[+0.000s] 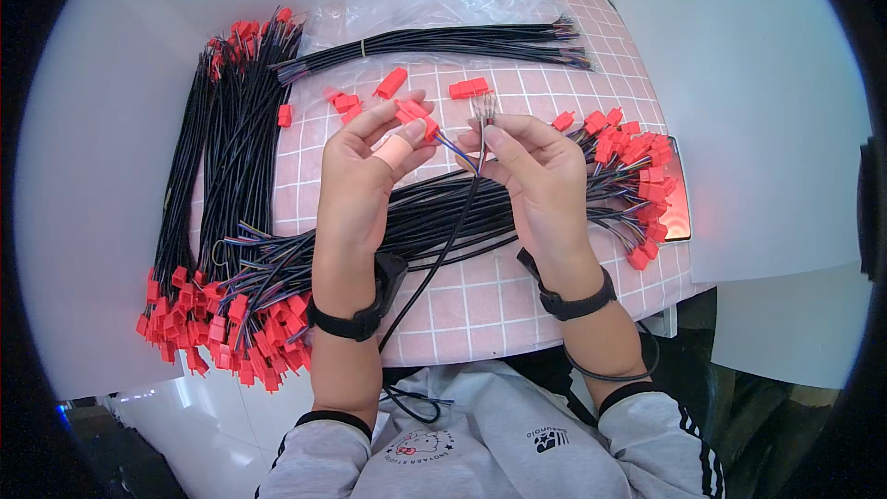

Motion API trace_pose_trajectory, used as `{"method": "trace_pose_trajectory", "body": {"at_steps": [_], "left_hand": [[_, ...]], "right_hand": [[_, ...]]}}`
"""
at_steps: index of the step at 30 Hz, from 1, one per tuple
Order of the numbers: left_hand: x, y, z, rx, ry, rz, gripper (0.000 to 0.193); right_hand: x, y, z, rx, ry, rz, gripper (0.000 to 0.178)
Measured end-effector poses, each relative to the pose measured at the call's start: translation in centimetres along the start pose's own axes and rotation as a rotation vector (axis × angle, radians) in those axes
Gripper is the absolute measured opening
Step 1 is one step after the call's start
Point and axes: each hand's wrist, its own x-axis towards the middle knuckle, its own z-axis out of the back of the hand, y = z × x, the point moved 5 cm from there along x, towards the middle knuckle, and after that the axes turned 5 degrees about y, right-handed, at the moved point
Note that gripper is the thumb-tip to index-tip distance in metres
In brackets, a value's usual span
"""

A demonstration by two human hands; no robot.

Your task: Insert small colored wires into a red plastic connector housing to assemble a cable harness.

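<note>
White panels (758,111) flank a pink checked tabletop (490,314) bearing a broad pile of black cables (416,212). One cable (421,286) slants up from the person's front to between the hands. Its red plug (416,114) lies in the left hand (365,166), long axis tilting down rightward, coloured wires leading to the cable. Just right of the plug, loose wires (482,134) stand pale-tipped, pointing away from the person, nearer the right hand (547,176). Each grip is narrow: left pinching the plug, right the loose wires.
</note>
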Motion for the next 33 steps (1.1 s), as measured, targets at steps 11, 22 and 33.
{"method": "trace_pose_trajectory", "body": {"at_steps": [11, 22, 33], "left_hand": [[0.0, 0.1, -0.2, 0.004, 0.018, 0.012, 0.030], [0.0, 0.3, -0.4, -0.044, 0.014, 0.013, 0.029], [0.0, 0.5, -0.3, -0.132, 0.013, 0.029, 0.027]], "right_hand": [[0.3, -0.5, 0.5, 0.089, 0.040, -0.077, 0.020], [-0.2, 0.7, -0.1, -0.290, -0.006, 0.032, 0.016], [-0.2, 0.8, -0.2, -0.459, -0.008, 0.091, 0.013]]}}
